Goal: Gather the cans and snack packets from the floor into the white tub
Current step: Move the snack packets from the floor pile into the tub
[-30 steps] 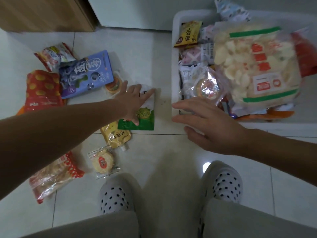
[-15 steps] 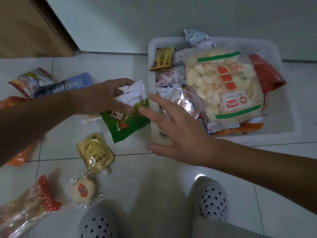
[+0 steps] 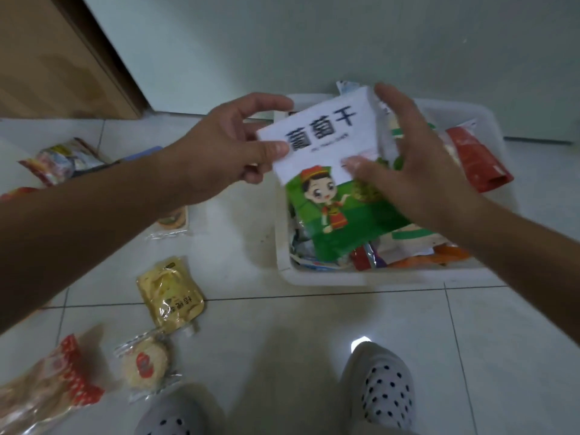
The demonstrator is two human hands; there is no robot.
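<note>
One green-and-white packet (image 3: 329, 183), off the floor (image 3: 251, 324) since a second ago, now over left side of white tub (image 3: 282, 240); top-left corner pinched by left hand (image 3: 219, 152), right edge clasped thumb-in-front by right hand (image 3: 417, 164). Judged ready to drop; yellow pouch (image 3: 171, 295), round cracker (image 3: 146, 365) left to gather

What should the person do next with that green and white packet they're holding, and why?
Probably lower the green and white packet a little and let go. The left hand and the right hand both grip it over the white tub, so it should drop in. That would free the hands for the yellow pouch lying on the floor.
</note>
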